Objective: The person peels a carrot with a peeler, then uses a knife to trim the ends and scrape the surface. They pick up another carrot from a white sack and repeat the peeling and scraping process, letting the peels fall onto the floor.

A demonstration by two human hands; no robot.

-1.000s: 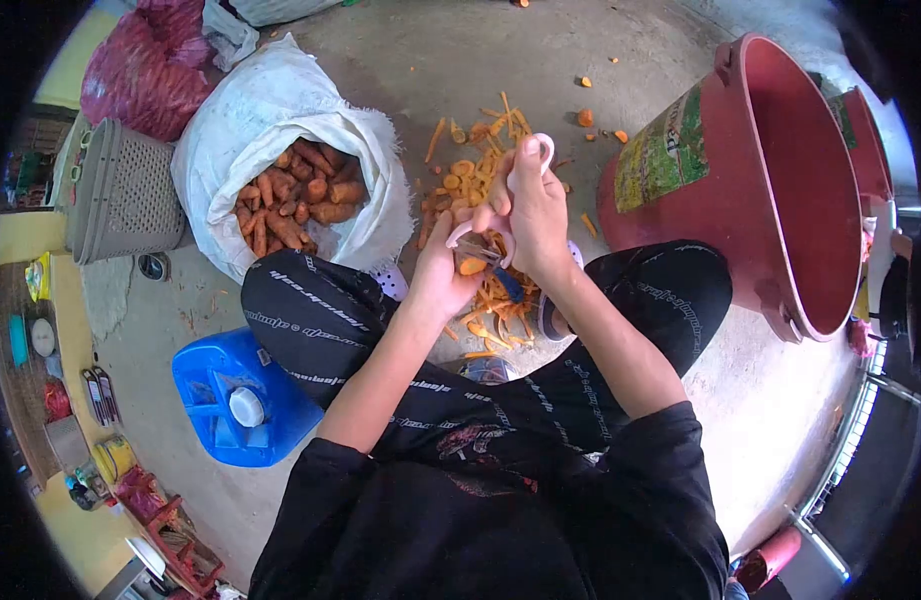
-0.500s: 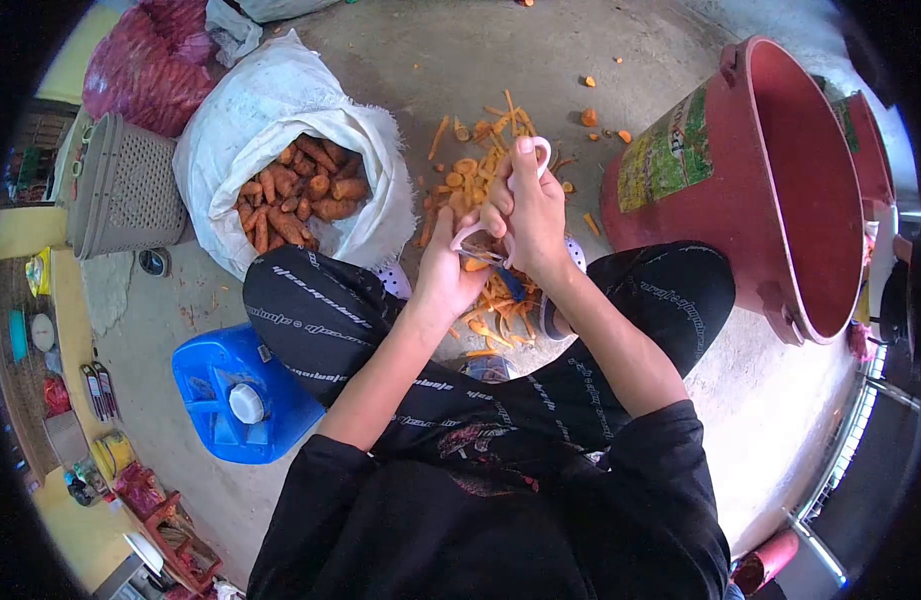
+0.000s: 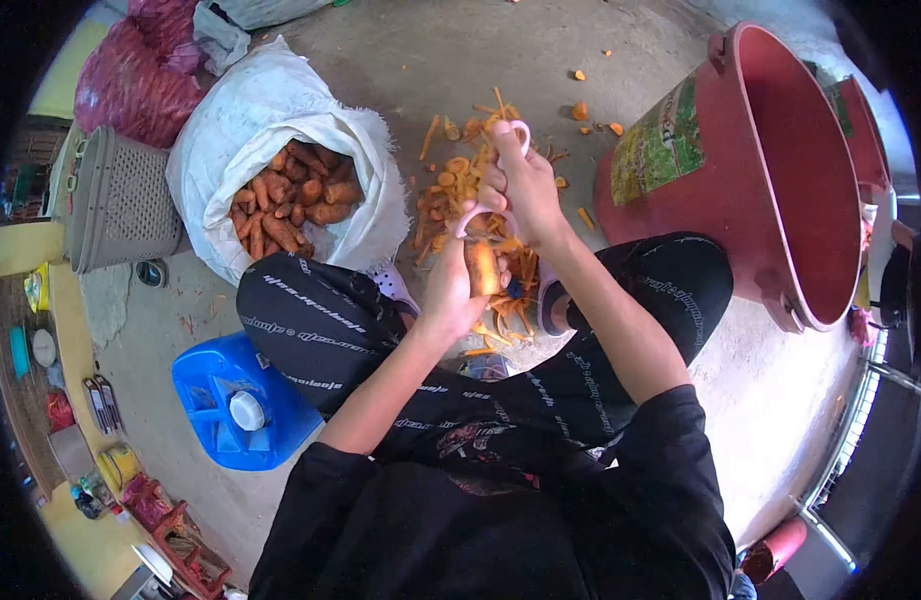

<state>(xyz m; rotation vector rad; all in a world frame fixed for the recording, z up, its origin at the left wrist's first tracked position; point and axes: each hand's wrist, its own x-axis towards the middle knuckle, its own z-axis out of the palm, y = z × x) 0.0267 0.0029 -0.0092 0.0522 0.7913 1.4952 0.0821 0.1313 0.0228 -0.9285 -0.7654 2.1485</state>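
My left hand [image 3: 450, 290] is wrapped round an orange carrot [image 3: 482, 269], partly peeled, between my knees. Above it, my right hand [image 3: 527, 195] grips a pale pink peeler [image 3: 467, 220], whose head sits at the carrot's upper end. Fingers hide part of the peeler's handle. Beneath both hands lies a heap of orange peelings and cut carrot ends [image 3: 460, 185] on the floor. Unpeeled brown-orange carrots [image 3: 295, 200] fill the open white sack [image 3: 235, 120] to the left.
A large red bin [image 3: 670, 170] stands beside my right knee. A blue jerrycan [image 3: 242, 405] is by my left knee. Grey perforated baskets [image 3: 130, 200] and a red mesh sack [image 3: 140, 85] stand at the far left. Loose carrot pieces [image 3: 580, 110] dot the concrete floor.
My left hand has turned, so the carrot now shows upright in it. The right hand with the peeler has shifted slightly up and to the left.
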